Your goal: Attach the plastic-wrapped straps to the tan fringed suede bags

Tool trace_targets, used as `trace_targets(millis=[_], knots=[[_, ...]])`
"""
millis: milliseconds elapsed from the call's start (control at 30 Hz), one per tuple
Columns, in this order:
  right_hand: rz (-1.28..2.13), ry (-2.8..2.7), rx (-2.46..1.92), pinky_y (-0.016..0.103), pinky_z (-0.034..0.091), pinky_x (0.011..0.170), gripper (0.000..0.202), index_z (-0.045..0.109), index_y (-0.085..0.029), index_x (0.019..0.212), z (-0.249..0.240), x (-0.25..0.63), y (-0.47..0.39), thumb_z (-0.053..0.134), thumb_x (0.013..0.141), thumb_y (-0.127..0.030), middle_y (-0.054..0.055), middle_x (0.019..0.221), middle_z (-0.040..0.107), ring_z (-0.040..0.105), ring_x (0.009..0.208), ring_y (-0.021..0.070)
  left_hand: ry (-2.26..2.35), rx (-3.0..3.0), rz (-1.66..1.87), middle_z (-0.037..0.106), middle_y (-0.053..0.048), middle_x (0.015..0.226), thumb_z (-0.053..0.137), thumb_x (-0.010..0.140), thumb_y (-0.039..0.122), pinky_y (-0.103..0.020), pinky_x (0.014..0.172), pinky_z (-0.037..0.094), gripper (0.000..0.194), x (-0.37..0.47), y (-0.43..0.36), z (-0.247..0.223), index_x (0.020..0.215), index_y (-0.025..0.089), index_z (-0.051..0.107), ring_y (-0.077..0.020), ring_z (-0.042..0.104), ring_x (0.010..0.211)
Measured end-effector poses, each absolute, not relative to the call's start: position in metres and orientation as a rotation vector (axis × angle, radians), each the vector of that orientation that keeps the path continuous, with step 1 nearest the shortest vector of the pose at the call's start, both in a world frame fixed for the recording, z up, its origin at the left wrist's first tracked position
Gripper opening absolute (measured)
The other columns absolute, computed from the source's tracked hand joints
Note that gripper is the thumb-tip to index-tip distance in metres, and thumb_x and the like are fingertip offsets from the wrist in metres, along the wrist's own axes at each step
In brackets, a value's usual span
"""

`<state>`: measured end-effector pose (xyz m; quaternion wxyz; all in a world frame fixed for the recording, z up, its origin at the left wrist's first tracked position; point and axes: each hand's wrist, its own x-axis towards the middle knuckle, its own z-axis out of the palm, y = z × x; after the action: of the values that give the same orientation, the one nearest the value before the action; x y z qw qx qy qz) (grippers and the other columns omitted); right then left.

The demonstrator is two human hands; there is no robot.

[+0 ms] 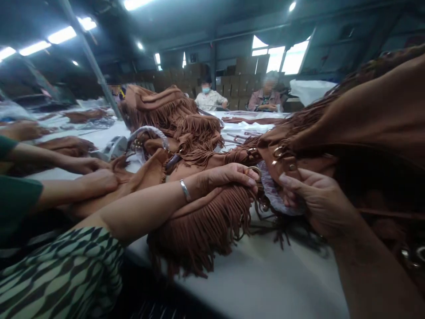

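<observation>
My left hand (241,176), with a silver bracelet at its wrist, pinches a brass-coloured metal ring (255,170) in its fingertips. Below that forearm hangs a brown fringed bag piece (202,221), its strands falling over the table's front edge. To the right, my right hand (318,195) grips a brown leather tab (289,167) with a metal stud, thumb on top. Between both hands runs a strap wrapped in whitish plastic (274,195). Small metal fittings and dark cords hang around it, too tangled to tell apart.
A large brown fringed piece (375,106) rises at the right. More fringed bags (172,115) are heaped ahead. At the left, a green-sleeved co-worker's hands (99,177) hold brown leather. Two people sit across the white table (265,274), with cartons (242,84) behind them.
</observation>
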<state>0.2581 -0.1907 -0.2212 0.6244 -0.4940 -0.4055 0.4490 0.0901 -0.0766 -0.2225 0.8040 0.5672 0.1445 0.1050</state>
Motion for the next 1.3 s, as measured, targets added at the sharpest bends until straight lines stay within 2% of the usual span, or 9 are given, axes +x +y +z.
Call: trace_targets(millis=[167,300,533,700,800,900,1067,1200,1300], knots=[[1.075,-0.834,-1.171,0.014,0.036,0.036,0.024,0.065,-0.015,0.072,-0.232,0.241,-0.181,0.082,0.058,-0.025,-0.005,0.05,0.052,0.043,0.04,0.0046,0.254,1.076,0.207,0.065,-0.003,0.071,0.058,0.071,0.01,-0.031,0.07,0.051,0.014,0.089,-0.074,-0.235,0.083,0.014,0.051,-0.0148,0.064,0.065],[1.093,-0.789,-1.169,0.015,0.038,0.04,0.022,0.068,-0.014,0.074,-0.239,0.237,-0.176,0.081,0.06,-0.025,-0.004,0.053,0.053,0.045,0.043,0.005,0.235,1.044,0.151,0.064,-0.003,0.071,0.051,0.075,0.009,-0.031,0.069,0.05,0.01,0.087,-0.07,-0.243,0.083,0.014,0.049,-0.0142,0.063,0.064],[1.04,-0.872,-1.267,0.016,0.035,0.039,0.02,0.066,-0.015,0.069,-0.241,0.237,-0.173,0.079,0.064,-0.03,-0.004,0.049,0.051,0.044,0.042,0.0057,0.229,1.126,0.025,0.06,-0.001,0.065,0.066,0.066,0.012,-0.023,0.06,0.045,0.019,0.094,-0.068,-0.254,0.073,0.015,0.048,-0.0113,0.06,0.059],[1.003,-1.051,-1.422,0.017,0.028,0.035,0.02,0.069,-0.017,0.071,-0.236,0.239,-0.177,0.079,0.064,-0.034,-0.002,0.05,0.054,0.042,0.039,0.0064,0.198,1.362,-0.015,0.05,0.004,0.062,0.066,0.065,0.017,-0.02,0.055,0.039,0.022,0.097,-0.073,-0.255,0.063,0.015,0.044,-0.0072,0.049,0.055],[1.017,-1.247,-1.476,0.017,0.028,0.035,0.021,0.068,-0.017,0.066,-0.23,0.24,-0.18,0.078,0.065,-0.036,-0.003,0.049,0.052,0.04,0.04,0.0065,0.246,1.586,0.001,0.049,0.004,0.063,0.065,0.065,0.016,-0.02,0.057,0.039,0.017,0.098,-0.076,-0.253,0.062,0.014,0.048,-0.0076,0.047,0.058],[1.012,-1.513,-1.505,0.02,0.036,0.042,0.024,0.067,-0.016,0.065,-0.225,0.242,-0.181,0.072,0.072,-0.039,-0.001,0.057,0.058,0.049,0.048,0.0104,0.311,1.765,-0.002,0.05,0.005,0.063,0.065,0.064,0.012,-0.02,0.061,0.04,0.012,0.099,-0.079,-0.253,0.066,0.013,0.053,-0.0087,0.047,0.061],[0.903,-1.858,-1.459,0.024,0.046,0.062,0.018,0.07,-0.018,0.082,-0.227,0.245,-0.181,0.062,0.082,-0.034,0.002,0.076,0.066,0.06,0.072,0.0177,0.264,1.701,-0.021,0.047,0.007,0.056,0.062,0.063,0.006,-0.019,0.054,0.035,0.012,0.098,-0.078,-0.252,0.063,0.013,0.052,-0.0068,0.043,0.055],[0.997,-1.467,-1.376,0.019,0.037,0.042,0.021,0.064,-0.018,0.075,-0.241,0.244,-0.182,0.065,0.08,-0.038,-0.002,0.057,0.055,0.048,0.048,0.01,0.156,1.542,0.013,0.056,0.004,0.063,0.067,0.063,0.008,-0.018,0.057,0.038,0.013,0.092,-0.077,-0.242,0.071,0.011,0.057,-0.0072,0.05,0.059],[1.123,-1.091,-1.216,0.016,0.033,0.038,0.023,0.062,-0.018,0.075,-0.251,0.236,-0.181,0.069,0.077,-0.039,-0.005,0.052,0.049,0.044,0.042,0.0063,0.12,1.337,0.086,0.063,0.001,0.074,0.067,0.064,0.006,-0.02,0.065,0.044,0.019,0.087,-0.078,-0.236,0.078,0.012,0.056,-0.0085,0.058,0.068]])
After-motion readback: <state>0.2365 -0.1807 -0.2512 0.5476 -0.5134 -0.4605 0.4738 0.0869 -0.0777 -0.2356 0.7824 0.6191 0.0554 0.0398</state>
